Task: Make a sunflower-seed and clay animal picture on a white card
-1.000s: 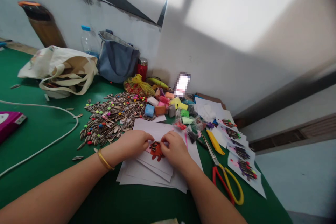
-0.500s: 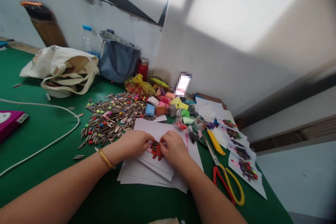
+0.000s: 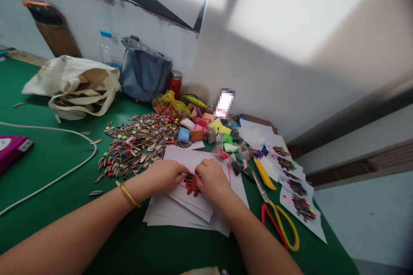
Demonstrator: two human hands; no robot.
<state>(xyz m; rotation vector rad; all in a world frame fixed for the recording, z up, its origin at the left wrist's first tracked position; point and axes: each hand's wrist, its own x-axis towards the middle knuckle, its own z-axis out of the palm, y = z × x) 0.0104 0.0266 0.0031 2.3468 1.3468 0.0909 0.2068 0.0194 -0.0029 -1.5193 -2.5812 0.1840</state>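
Observation:
An orange-red clay figure [image 3: 191, 184] with dark striped sunflower seeds stuck in it lies on white paper [image 3: 180, 212] stacked in front of me. My left hand [image 3: 168, 176], below a gold bangle, reaches in from the left. Its thumb and forefinger are bent together at the figure's upper left edge. On the other side my right hand [image 3: 213, 181] has curled fingers touching the figure's right edge. Whatever is between the fingertips of either hand is too small or hidden to make out. Brown rounded bits show along the figure's lower side.
Sunflower seeds mixed with coloured beads [image 3: 138, 142] spread to the left. Behind the paper are clay packets [image 3: 197, 134] and a lit phone [image 3: 224, 103]. Scissors [image 3: 265, 200] and a yellow cutter [image 3: 265, 175] lie right, beside seed-covered figures on paper [image 3: 301, 207]. Bags [image 3: 145, 73] stand behind.
Both hands stay at the clay figure, with only slight finger movement. The whole view has shifted a few pixels.

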